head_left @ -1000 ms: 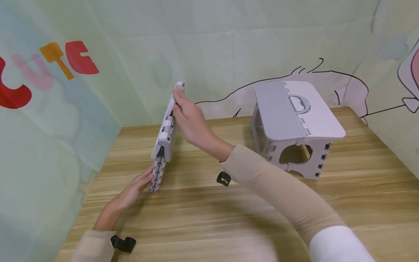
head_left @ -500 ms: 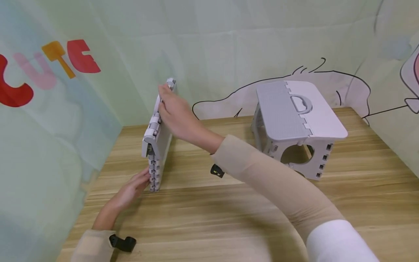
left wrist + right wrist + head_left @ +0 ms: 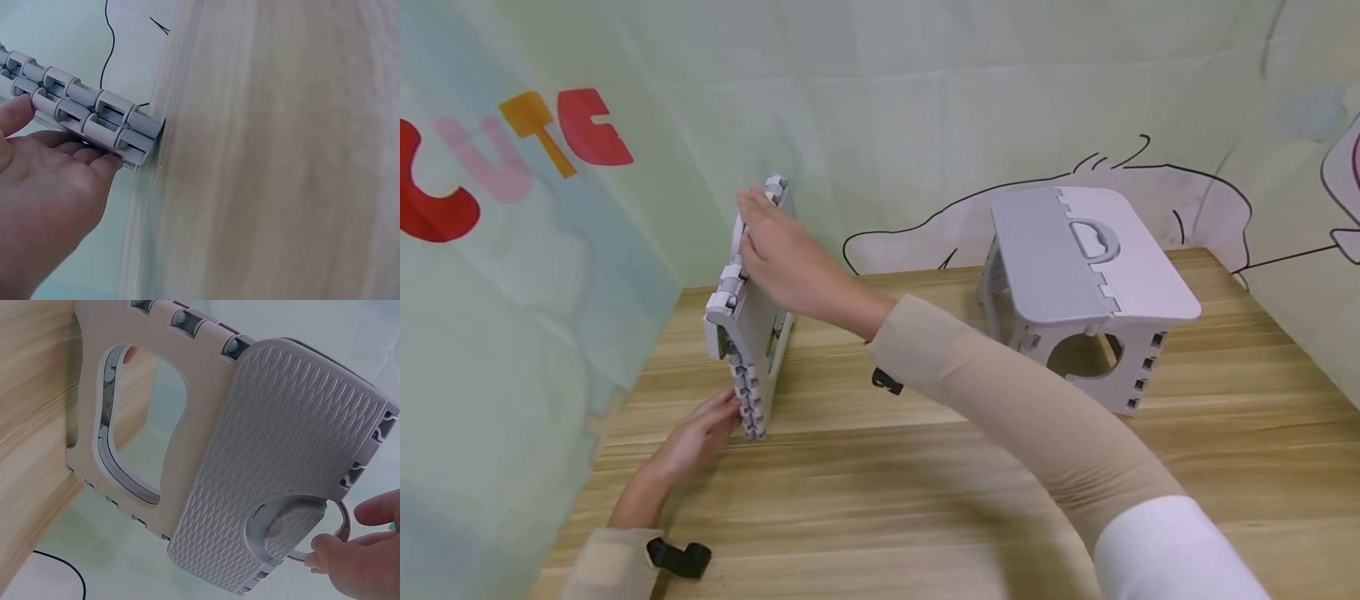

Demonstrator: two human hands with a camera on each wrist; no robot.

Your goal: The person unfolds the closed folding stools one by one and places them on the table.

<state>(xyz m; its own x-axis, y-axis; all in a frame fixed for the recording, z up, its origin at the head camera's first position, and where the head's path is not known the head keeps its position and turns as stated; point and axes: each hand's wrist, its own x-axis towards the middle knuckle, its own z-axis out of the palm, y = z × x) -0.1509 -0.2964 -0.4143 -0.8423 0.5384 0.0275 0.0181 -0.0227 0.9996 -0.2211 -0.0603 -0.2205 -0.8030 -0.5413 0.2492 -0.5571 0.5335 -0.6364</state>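
Standing on edge on the wooden table (image 3: 865, 500), at its left, the folded stool (image 3: 762, 333) hides some fingertips of the left hand (image 3: 696, 442), loosely resting against its side, while the right hand (image 3: 786, 258) clasps its handle loop (image 3: 346, 520), hidden from the head view, its top now farther left than a second ago, the set-up stool (image 3: 1048, 267) unmoved.

Right hand (image 3: 786, 258) atop folded stool (image 3: 752, 325), left hand (image 3: 696, 437) touching below
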